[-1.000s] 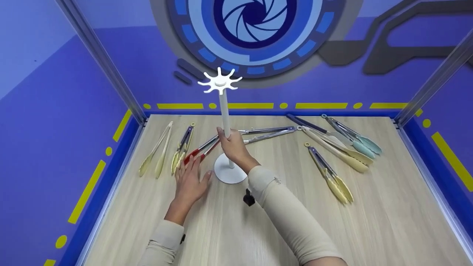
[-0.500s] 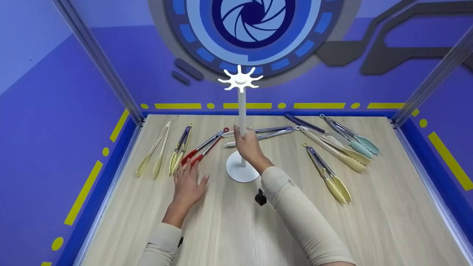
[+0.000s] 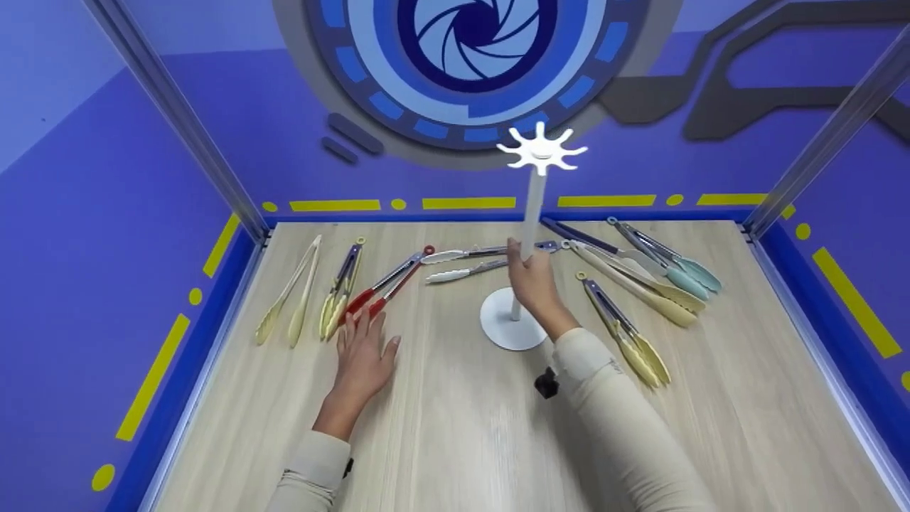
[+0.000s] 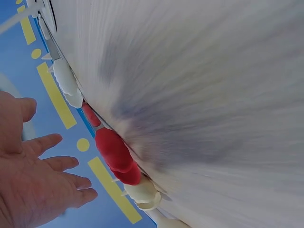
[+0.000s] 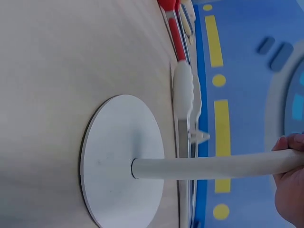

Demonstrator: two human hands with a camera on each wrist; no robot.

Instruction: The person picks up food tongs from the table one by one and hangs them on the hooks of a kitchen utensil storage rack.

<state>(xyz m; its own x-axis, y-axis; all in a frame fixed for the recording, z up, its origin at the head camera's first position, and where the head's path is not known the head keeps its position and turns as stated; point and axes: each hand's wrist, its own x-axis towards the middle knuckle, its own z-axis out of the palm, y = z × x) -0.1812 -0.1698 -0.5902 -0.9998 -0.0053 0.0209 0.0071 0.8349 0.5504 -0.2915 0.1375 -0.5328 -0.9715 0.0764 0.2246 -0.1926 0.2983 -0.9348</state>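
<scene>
My right hand (image 3: pixel 537 288) grips the pole of a white stand (image 3: pixel 534 210), which is upright. Several curved hooks fan out around its top, and nothing hangs on them. In the right wrist view its round base (image 5: pixel 121 137) is flat at the tabletop, and the fingers wrap the pole higher up. My left hand (image 3: pixel 362 366) is spread with nothing in it, fingertips close to the red heads of a pair of tongs (image 3: pixel 366 299). The left wrist view shows its palm and extended fingers (image 4: pixel 61 164) apart from the red heads. Behind the stand lie white-tipped tongs (image 3: pixel 451 275), partly hidden by my right hand.
On the left lie cream tongs (image 3: pixel 302 313) and yellow-tipped tongs (image 3: pixel 348 277). To the right are large cream tongs (image 3: pixel 668 302), teal-tipped tongs (image 3: pixel 700 270), dark-handled tongs (image 3: pixel 579 235) and another yellow-tipped pair (image 3: pixel 640 352). Blue panels surround the wooden table (image 3: pixel 455 434) at the back and sides.
My right hand has moved the stand to the right across the table, uncovering the heads of the white-tipped tongs. The left hand has stayed nearly where it was by the red-tipped tongs.
</scene>
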